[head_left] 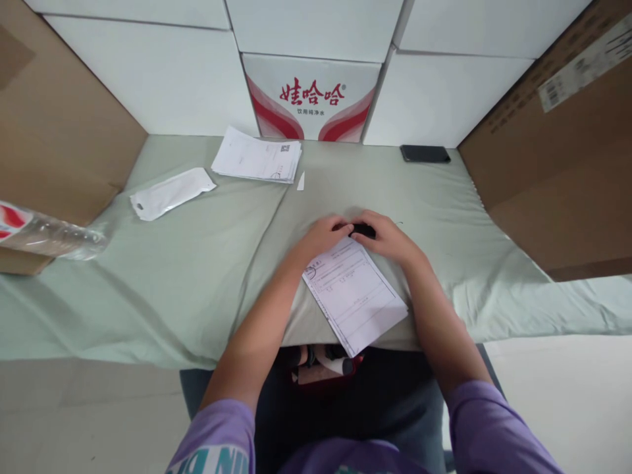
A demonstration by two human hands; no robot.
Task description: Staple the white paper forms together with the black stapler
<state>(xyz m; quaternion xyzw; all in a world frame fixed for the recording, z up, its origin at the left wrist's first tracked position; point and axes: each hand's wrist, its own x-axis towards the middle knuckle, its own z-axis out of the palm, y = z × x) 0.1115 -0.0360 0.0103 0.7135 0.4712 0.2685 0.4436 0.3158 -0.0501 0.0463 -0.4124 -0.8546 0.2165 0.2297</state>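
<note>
On a table draped in a pale green cloth [197, 263], creased along a fold that runs from the middle toward 7 o'clock, the person sits with both forearms stretched forward. White boxes [148, 72] are stacked as a wall along the far edge, and brown cartons stand at 9 o'clock [54, 125] and 3 o'clock [557, 164]; the right carton bears a white barcode label [582, 66] whose print is too small to read. At 12 o'clock one box [311, 99] shows red Chinese characters, 娃哈哈, above a smaller grey line, 饮用纯净水, flanked by red swooshes.

The left hand [320, 238] and right hand [388, 238] meet near the centre of the cloth, fingers curled together around a small black object [363, 230]; both hands touch it, though how firmly each grips cannot be told. Just toward the person from it lies a printed form [355, 293], tilted, its near corner overhanging the table edge; it carries a round stamp at its upper left, and its lines are unreadable.

At 11 o'clock a paper stack [257, 158] lies with a QR code on the top sheet, and a white scrap [301, 181] just beside it. Farther left is a white pouch [170, 192], and at 9 o'clock a clear plastic bottle [49, 234] on its side with a red and white label. A black phone [424, 153] lies at 1 o'clock by the boxes. The sleeves are purple.
</note>
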